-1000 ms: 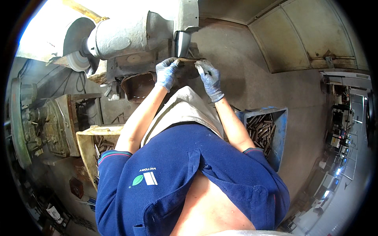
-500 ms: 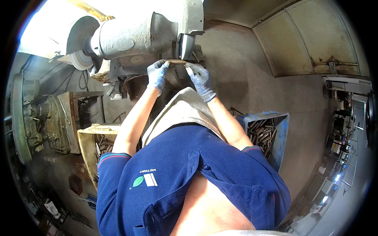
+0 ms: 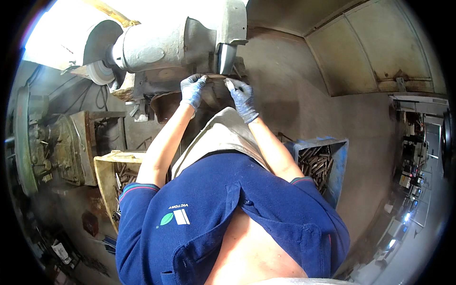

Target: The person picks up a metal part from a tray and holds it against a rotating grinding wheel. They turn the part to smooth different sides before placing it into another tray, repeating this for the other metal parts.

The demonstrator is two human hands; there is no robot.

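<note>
A slim metal rod (image 3: 216, 76) lies crosswise between my two gloved hands, just under the wheel of a bench grinder (image 3: 152, 46). My left hand (image 3: 193, 89) pinches its left end; my right hand (image 3: 241, 97) has thumb and fingers closed at its right end. The grinding wheel at the right (image 3: 227, 59) shows below its grey guard, close to the rod; whether they touch I cannot make out. Both gloves are blue-grey and worn. A pale apron (image 3: 223, 130) hangs below my hands.
To my right stands a blue bin (image 3: 339, 166) with many metal rods (image 3: 315, 164). A yellowish bin (image 3: 105, 178) with similar pieces is at my left. Another grinding wheel (image 3: 99, 72) sits at the grinder's left end. Farther left is a green-rimmed machine (image 3: 57, 147).
Both hands still hold the rod. My left hand has shifted slightly right, and the rod sits marginally lower in the picture.
</note>
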